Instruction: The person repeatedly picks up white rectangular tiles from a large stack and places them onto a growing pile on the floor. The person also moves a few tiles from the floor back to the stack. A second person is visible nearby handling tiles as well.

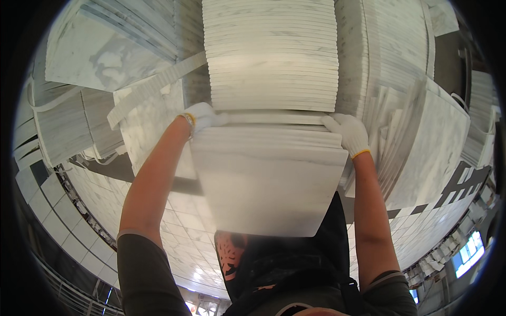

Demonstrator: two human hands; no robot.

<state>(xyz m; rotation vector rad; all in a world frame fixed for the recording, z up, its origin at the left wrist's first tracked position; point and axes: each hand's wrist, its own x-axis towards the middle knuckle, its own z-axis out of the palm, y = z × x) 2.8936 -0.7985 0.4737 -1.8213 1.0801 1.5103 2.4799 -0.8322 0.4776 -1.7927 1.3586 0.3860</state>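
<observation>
My left hand (201,116), in a white knit glove with a yellow cuff, grips the left end of a white marble tile (274,118) standing on edge. At its right end, my right hand (349,131), gloved the same way, closes on it with the fingertips over the top edge. Behind this tile rises a long row of upright marble tiles (271,58), packed face to face. Closer to my body, a few more tiles lean together, and the nearest marble tile (269,189) shows its broad grey-veined face. The tiles' lower edges behind it are hidden.
To the left stand more marble slabs (100,58), with a pale ridged strip (158,87) lying across. On the right are another tile row (395,42) and several leaning slabs (432,142). Light tiles (184,226) cover the area below. A bright window (469,254) shows at the lower right.
</observation>
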